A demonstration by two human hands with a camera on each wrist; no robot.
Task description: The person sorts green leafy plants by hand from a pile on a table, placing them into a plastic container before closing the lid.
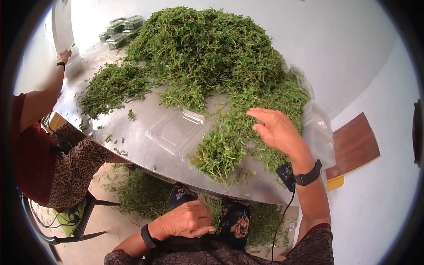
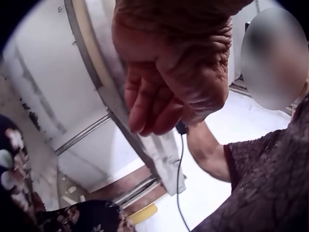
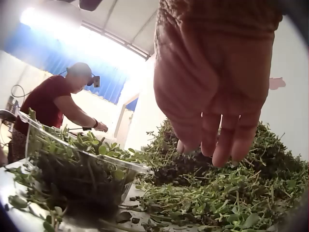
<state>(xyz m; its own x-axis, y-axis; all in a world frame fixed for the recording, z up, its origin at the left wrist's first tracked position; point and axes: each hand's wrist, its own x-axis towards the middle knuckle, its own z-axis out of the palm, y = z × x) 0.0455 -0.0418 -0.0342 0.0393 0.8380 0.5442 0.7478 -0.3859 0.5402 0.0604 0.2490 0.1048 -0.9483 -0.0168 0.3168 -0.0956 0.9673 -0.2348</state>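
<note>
My right hand [image 1: 279, 131] hovers over loose green leafy sprigs [image 1: 260, 95], its fingers extended and nothing in them. In the right wrist view, the fingers of this right hand [image 3: 217, 92] point down close over the sprigs. Just left of it sits a clear plastic clamshell box, its base heaped with greens [image 1: 219, 154] and its hinged lid [image 1: 170, 132] lying open on the table. My left hand [image 1: 189, 219] is low in front of my lap, below the table edge. In the left wrist view, the left hand [image 2: 169, 82] hangs loosely curled, holding nothing.
A tall mound of greens [image 1: 203, 48] covers the back of the metal table [image 1: 128, 141]. Filled clear boxes [image 1: 121, 33] are stacked at the back left; empty clear boxes [image 1: 317, 132] stand at the right edge. Another person [image 1: 37, 145] sits at the left, one hand at a box.
</note>
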